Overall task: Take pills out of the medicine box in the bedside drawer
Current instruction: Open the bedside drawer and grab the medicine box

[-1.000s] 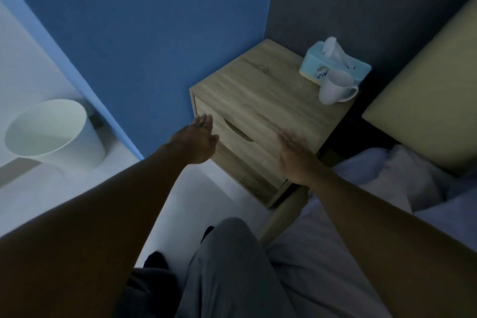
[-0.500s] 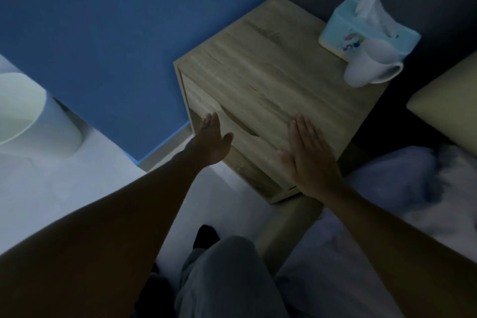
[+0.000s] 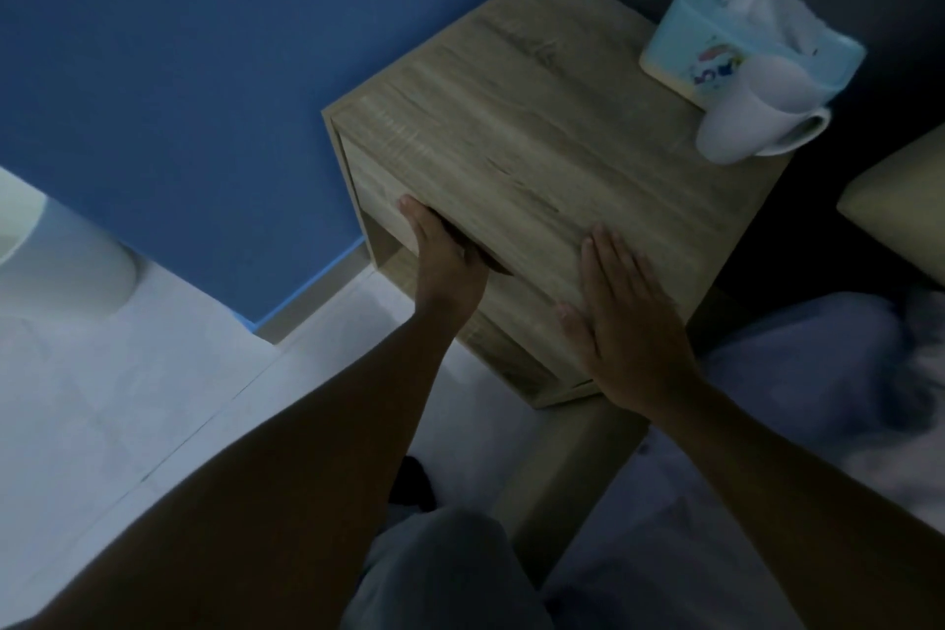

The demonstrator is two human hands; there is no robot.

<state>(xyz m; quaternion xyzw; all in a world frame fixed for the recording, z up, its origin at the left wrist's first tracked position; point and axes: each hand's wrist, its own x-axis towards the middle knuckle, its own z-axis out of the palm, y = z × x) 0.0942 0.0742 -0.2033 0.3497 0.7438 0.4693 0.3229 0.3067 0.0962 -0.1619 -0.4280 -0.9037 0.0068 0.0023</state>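
Bedside table: wood-grain cabinet, stood in the corner against the blue wall.
Drawer: upper front panel, appeared shut; medicine box not visible.
Left hand: fingers hooked into the drawer's cut-out handle, gripping the front.
Right hand: lay flat and unclenched on the table's front right edge, holding nothing.
Tissue box: far right corner of the top.
Mug: white, touching the tissue box.

Both bare arms reach forward and down. The left hand is curled, its fingertips tucked out of sight, thumb extended. The right hand lies flat and open, palm down, fingers together and pointing away.
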